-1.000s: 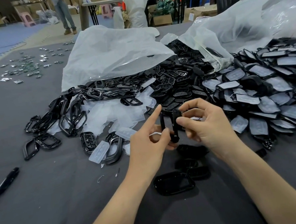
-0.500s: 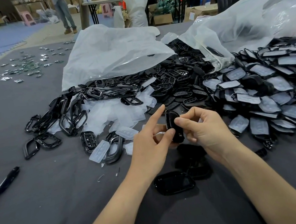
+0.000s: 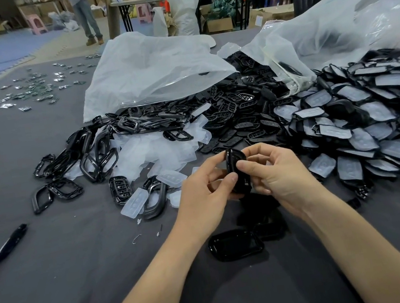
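Both my hands hold one black shell (image 3: 234, 158) just above the near middle of the counter (image 3: 58, 289).

My fingers cover most of the shell. Only its top end and a strip between my thumbs show, and I cannot tell whether it is one piece or two pressed together. The dark parts under my hands sit in shadow and are hard to make out, but a glossy black cover (image 3: 235, 246) lies plain on the counter, nearer to me. At the far left the frame edge cuts off a pen (image 3: 6, 249). My left hand (image 3: 204, 194) pinches the shell, with the thumb on its near face and the forefinger over the top. My right hand (image 3: 277, 178) grips it from the right, thumb on the edge and fingers curled behind. Both forearms reach in from the near edge and meet at the shell.
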Tool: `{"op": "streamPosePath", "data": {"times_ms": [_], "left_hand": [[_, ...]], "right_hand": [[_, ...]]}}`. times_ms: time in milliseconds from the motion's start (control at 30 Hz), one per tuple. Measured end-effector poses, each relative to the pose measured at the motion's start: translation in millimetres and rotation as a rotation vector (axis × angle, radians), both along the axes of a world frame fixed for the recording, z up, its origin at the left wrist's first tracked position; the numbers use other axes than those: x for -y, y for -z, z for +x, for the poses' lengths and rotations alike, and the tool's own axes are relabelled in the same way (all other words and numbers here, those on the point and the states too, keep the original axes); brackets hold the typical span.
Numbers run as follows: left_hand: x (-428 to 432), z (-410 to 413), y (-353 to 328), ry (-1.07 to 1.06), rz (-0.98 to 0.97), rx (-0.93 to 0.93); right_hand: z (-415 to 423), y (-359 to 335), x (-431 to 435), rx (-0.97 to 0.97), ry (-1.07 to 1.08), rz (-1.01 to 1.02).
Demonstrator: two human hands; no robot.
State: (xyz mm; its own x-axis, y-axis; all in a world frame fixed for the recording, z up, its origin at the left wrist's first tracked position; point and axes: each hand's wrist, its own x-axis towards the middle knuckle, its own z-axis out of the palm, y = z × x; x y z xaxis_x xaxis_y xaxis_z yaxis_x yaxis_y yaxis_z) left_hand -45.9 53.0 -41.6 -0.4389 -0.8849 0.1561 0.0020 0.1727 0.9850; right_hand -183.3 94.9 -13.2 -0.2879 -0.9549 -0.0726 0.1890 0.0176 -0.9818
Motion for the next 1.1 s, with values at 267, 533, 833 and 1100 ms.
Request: {"op": "streamPosePath", "data": {"times_ms": [267,533,833,1100], "left_hand": [[-1.9,0.2,-3.8,-0.043,-0.078,0.055],[-3.4,-0.3,-6.5,-0.025,0.094,-0.098],[-5.6,1.5,-9.2,-0.005,0.081,-0.095],[-5.1,-0.1,-9.1,0.008,0.100,-0.090]], "right_hand": [[4.5,-0.7,-0.8,-0.283,0.106,-0.017],[-10.8,-5.9,0.3,-0.098,0.181,0.120],[-17.5,-3.6,-2.0,-0.235,0.241,-0.067],[-15.5,-13.4,-5.6,-0.195,0.205,-0.117]]}}
